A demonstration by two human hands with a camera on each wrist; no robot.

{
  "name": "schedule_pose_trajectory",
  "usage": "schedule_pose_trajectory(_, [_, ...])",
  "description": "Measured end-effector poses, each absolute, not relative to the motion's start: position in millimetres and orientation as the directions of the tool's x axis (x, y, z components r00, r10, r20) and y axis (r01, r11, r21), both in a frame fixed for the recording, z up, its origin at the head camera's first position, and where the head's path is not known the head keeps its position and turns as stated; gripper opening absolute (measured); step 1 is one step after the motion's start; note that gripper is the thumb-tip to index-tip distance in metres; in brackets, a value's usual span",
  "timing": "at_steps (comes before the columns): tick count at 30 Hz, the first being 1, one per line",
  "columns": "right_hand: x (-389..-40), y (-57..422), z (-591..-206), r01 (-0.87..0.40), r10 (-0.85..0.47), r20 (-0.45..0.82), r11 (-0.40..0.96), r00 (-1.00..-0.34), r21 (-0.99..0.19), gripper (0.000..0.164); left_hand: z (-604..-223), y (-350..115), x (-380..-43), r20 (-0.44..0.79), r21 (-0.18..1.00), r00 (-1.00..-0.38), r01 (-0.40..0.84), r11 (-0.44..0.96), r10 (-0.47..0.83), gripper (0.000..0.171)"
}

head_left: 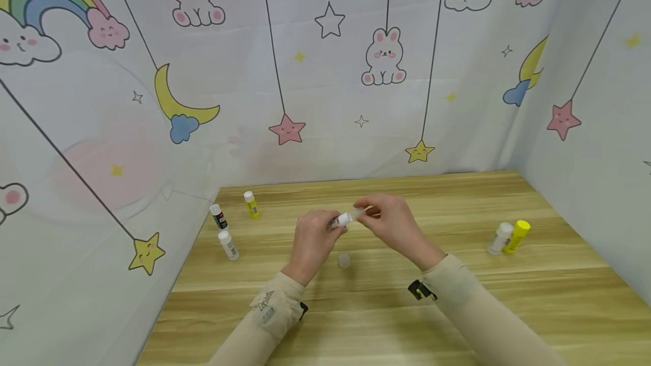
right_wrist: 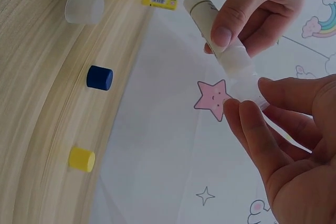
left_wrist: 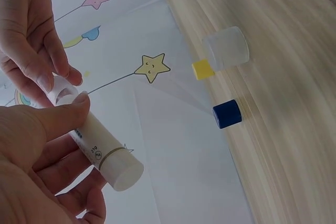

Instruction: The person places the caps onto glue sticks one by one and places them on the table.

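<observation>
My left hand (head_left: pixel 316 237) grips a white glue stick (left_wrist: pixel 102 142) round its printed barrel, tilted above the table. The fingertips of my right hand (head_left: pixel 389 220) pinch a translucent cap (right_wrist: pixel 245 88) at the tube's other end. In the right wrist view the cap lines up with the glue stick and overlaps its end. On the wood below stands a second translucent cap (head_left: pixel 344 260). A blue cap (right_wrist: pixel 100 77) and a yellow cap (right_wrist: pixel 82 159) stand farther back, hidden in the head view.
At the table's left are a black-labelled glue stick (head_left: pixel 218 217), a yellow one (head_left: pixel 251 205) and a white one (head_left: pixel 229 245). At the right, a white glue stick (head_left: pixel 500 239) stands next to a yellow one (head_left: pixel 517 236). A patterned curtain (head_left: pixel 346 146) borders the table (head_left: pixel 356 326).
</observation>
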State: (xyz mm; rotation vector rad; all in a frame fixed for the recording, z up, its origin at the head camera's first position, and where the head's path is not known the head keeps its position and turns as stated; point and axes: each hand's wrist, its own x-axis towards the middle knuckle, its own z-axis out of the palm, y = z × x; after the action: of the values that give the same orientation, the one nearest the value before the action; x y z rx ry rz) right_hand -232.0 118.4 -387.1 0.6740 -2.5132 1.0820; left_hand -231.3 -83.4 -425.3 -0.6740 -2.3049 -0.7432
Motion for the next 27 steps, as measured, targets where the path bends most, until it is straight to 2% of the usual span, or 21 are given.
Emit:
schedule_pose_trajectory(11, [-230.7, 114.8, -388.8, -0.519, -0.293, 0.437, 0.596, -0.851, -0.612, 0.021, -427.7, -81.9, -229.0, 0.682, 0.320, -0.678, 0.615, 0.721, 0.275, 0.025])
schedule_pose_trajectory(21, [-231.0, 113.8, -389.4, -0.523, -0.301, 0.434, 0.589, -0.849, -0.616, 0.020, -429.1, -82.1, -230.0, 0.709, 0.306, -0.647, 0.641, 0.704, 0.281, 0.027])
schedule_pose_trajectory(27, [-231.1, 113.2, -390.2, -0.535, -0.311, 0.441, 0.582, -0.842, -0.612, 0.019, -429.5, -82.9, -229.6, 0.684, 0.332, -0.669, 0.641, 0.693, 0.291, 0.024])
